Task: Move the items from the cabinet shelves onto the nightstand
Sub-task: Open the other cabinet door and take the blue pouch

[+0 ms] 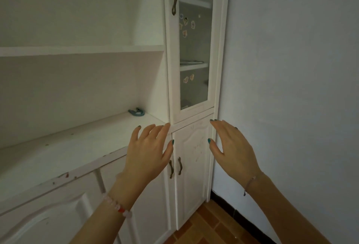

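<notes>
Hovering empty, fingers spread — my left hand [149, 147], right hand [232, 144]. Teal item [136, 112] lies beyond the left, the nearer hand.

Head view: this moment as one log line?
left hand: open, empty | right hand: open, empty | teal item: on lower shelf, untouched

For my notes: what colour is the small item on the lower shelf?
The small item is teal; head view.

Lower shelf [81, 142] open frontally – only teal item [137, 112] at back corner.
</notes>
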`<action>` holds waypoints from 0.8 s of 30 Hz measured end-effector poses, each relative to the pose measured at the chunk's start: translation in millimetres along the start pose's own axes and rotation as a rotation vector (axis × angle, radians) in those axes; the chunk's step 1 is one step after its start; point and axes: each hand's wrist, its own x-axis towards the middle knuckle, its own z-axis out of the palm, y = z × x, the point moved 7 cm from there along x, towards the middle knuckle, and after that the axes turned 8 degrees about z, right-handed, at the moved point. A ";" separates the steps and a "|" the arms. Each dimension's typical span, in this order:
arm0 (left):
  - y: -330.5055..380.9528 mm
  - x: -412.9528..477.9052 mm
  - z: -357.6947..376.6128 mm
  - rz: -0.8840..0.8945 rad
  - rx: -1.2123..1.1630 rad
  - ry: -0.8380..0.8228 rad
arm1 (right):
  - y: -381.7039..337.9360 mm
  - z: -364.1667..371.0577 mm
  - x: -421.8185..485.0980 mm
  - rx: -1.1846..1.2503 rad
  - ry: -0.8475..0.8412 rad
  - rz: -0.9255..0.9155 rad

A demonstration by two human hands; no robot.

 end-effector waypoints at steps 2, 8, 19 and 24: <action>-12.7 22.2 17.5 -0.019 0.001 0.015 | 9.6 21.5 25.0 -0.003 -0.004 -0.026; -65.2 95.9 60.6 -0.075 0.019 0.066 | 22.8 84.4 123.4 -0.056 0.020 -0.131; -126.3 182.6 78.7 -0.078 0.124 0.137 | 2.1 144.1 249.3 -0.017 0.048 -0.328; -136.3 206.4 76.8 -0.092 0.181 0.146 | 0.5 160.9 282.3 -0.006 0.063 -0.391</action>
